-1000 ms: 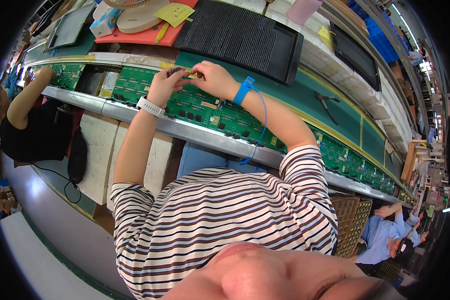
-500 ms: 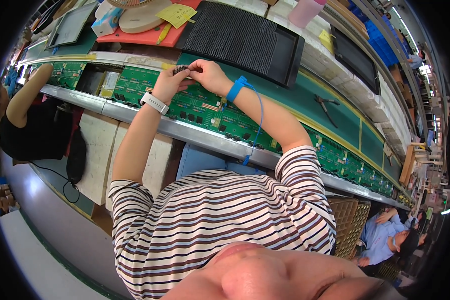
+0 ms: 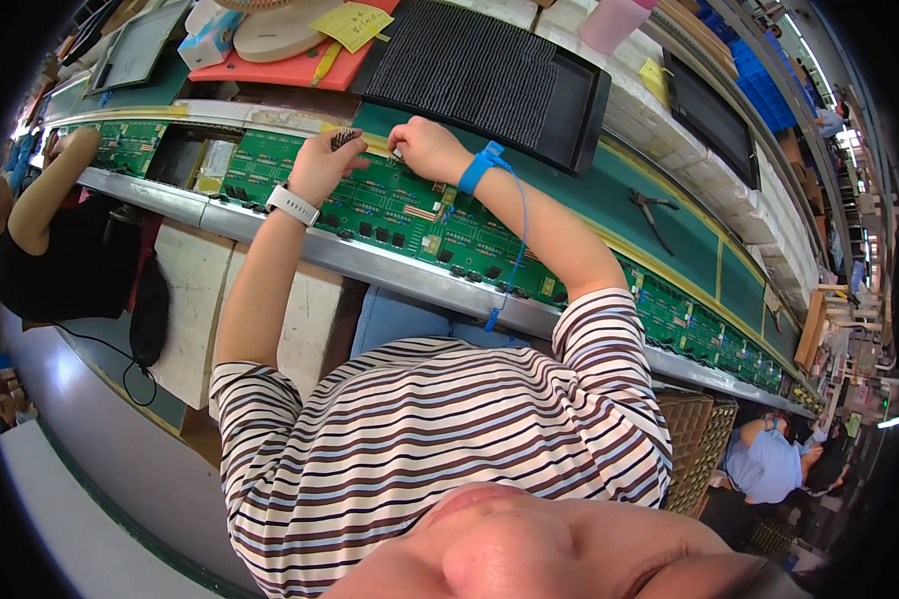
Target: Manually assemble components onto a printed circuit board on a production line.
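My left hand (image 3: 326,165) is closed around a small dark bundle of pinned electronic parts (image 3: 344,139), above the far half of a green circuit board (image 3: 300,165). To its right, my right hand (image 3: 430,152) has its fingertips pinched together low over the board's far edge. A small pale piece shows at those fingertips, but its kind cannot be made out. The board carries rows of small components and black parts (image 3: 382,237) along its near edge. A blue wrist strap (image 3: 477,170) with a cord is on my right wrist.
The boards lie in a line along a metal rail (image 3: 270,240). Behind them is a black ridged tray (image 3: 469,75) full of dark parts. Pliers (image 3: 653,215) lie on the green surface at right. A red mat (image 3: 270,72) holds a round fan base (image 3: 275,38). A co-worker's arm (image 3: 60,190) reaches in at left.
My hands have moved apart: the left drew left with the bundle, the right shifted slightly right and down toward the board. The person at far right has bent over.
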